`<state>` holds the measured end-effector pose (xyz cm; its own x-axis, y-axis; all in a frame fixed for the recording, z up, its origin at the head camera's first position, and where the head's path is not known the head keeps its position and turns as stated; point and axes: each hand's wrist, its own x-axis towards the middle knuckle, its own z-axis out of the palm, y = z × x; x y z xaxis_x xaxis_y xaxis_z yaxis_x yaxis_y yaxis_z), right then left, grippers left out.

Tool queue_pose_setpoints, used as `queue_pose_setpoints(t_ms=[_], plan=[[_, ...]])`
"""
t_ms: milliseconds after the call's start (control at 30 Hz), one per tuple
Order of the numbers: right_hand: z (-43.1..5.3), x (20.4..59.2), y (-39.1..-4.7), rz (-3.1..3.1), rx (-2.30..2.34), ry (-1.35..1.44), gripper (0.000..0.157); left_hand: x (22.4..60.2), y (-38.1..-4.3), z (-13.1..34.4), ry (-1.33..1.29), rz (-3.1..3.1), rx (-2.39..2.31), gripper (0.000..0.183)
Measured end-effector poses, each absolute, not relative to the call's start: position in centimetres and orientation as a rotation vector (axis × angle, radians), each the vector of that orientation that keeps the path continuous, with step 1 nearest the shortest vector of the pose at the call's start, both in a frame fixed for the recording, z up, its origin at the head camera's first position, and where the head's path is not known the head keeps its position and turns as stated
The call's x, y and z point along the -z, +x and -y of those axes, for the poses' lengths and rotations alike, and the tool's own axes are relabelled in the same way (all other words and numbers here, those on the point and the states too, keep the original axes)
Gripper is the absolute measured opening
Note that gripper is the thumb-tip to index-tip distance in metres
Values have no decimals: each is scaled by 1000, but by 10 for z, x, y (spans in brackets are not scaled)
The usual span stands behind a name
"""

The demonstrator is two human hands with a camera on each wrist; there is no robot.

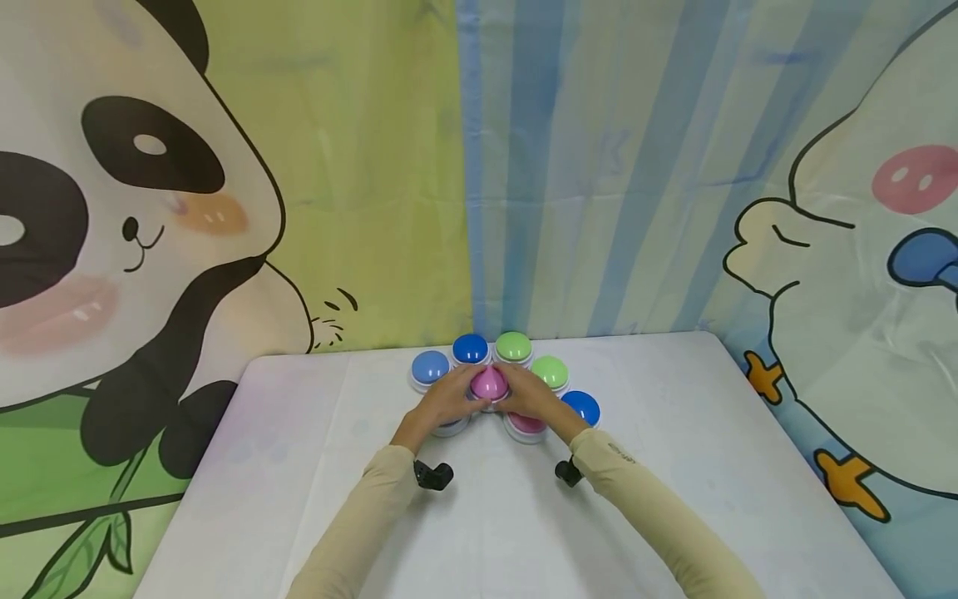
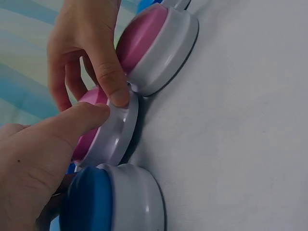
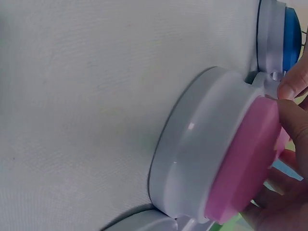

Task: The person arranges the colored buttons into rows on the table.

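The desk (image 1: 299,474) is finely textured; your left grip (image 1: 449,397) and right grip (image 1: 530,393) hold a smooth, round button (image 1: 490,383) between them, glossy pink on top, whitish below.

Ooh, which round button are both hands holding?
The middle pink button: the left hand and right hand grip it from either side. The other pink button sits to its right and lower in the head view.

Tabletop (image 1: 718,433) offers room either side; domed buttons (image 1: 580,408) block the far middle.
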<state>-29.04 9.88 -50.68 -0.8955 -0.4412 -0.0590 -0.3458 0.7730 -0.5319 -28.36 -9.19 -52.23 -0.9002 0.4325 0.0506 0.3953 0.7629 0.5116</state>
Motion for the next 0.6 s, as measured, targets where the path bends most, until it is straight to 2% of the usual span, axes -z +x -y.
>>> queue_pose_setpoints(t_ms=[400, 600], plan=[[-112, 471, -280, -2826, 892, -694, 78, 495, -281, 97, 800, -2843, -1102, 67], [-113, 472, -262, -2857, 882, -839, 74, 495, -260, 106, 861, -2849, -1147, 65]])
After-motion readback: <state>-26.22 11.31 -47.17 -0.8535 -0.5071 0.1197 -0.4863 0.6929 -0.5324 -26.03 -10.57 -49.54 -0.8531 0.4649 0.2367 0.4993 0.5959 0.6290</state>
